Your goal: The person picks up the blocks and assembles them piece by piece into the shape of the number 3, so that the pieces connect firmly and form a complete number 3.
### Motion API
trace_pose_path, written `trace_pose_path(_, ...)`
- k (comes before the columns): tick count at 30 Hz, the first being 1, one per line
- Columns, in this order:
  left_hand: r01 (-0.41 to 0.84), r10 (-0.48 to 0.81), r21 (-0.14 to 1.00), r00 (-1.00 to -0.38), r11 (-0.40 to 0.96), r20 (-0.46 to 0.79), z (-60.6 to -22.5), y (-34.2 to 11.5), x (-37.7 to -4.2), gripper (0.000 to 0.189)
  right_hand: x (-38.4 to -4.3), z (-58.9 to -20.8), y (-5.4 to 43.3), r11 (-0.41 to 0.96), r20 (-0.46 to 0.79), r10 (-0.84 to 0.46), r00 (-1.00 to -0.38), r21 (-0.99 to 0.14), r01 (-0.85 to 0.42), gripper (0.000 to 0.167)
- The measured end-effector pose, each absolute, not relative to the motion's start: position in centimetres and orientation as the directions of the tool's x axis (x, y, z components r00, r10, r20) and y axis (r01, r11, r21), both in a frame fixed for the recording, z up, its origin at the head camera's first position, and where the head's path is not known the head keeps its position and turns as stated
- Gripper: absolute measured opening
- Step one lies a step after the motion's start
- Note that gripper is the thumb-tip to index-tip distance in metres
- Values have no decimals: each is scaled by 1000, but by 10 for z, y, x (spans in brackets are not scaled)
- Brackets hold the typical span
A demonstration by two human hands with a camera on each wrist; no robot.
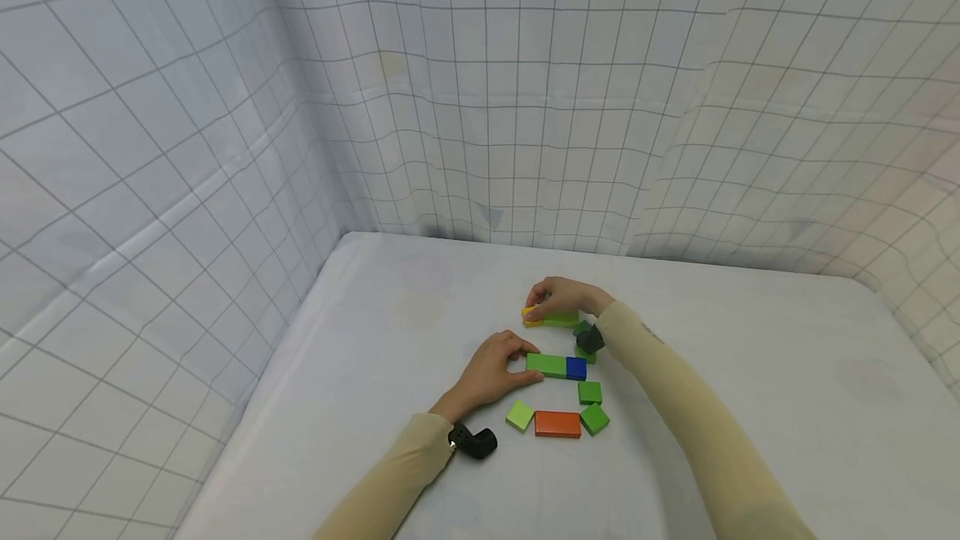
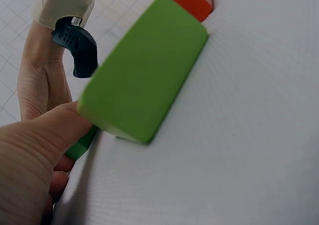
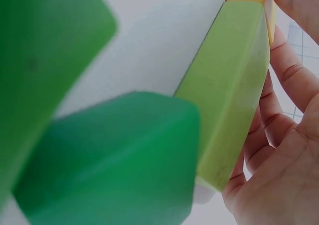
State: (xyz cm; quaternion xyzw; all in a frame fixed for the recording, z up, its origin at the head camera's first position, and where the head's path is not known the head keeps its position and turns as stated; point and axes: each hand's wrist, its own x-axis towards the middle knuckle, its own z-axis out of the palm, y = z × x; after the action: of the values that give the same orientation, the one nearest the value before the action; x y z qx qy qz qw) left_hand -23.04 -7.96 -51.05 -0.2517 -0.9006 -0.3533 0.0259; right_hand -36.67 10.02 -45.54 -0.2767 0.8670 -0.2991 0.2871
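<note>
My left hand point(image 1: 491, 369) pinches the left end of a green rectangular block point(image 1: 547, 366) between thumb and fingers. A blue block point(image 1: 576, 368) touches that block's right end. Farther back, my right hand point(image 1: 564, 295) holds a small yellow block point(image 1: 532, 317) by its sides. The yellow block meets the end of a long lime-green block point(image 3: 224, 75), partly covered by the right hand in the head view. Under the right wrist, a dark green block point(image 3: 114, 160) shows close up in the right wrist view.
Nearer the body, a lime block point(image 1: 520, 416), an orange-red block point(image 1: 557, 424) and a tilted green block point(image 1: 595, 419) form a row. Another green block point(image 1: 590, 392) lies just behind. The white table point(image 1: 360, 340) is enclosed by grid-patterned curtains point(image 1: 510, 107).
</note>
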Motion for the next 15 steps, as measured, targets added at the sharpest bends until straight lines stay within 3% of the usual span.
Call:
trace_pose_path(9, 477, 438, 621, -869, 622, 229, -509, -79, -230, 36, -367, -456, 102, 677, -337, -639, -691, -673, -298, 18)
trace_pose_path(15, 474, 433, 617, -872, 628, 229, -509, -79, -230, 35, -369, -459, 110, 671, -354, -635, -687, -694, -262, 33)
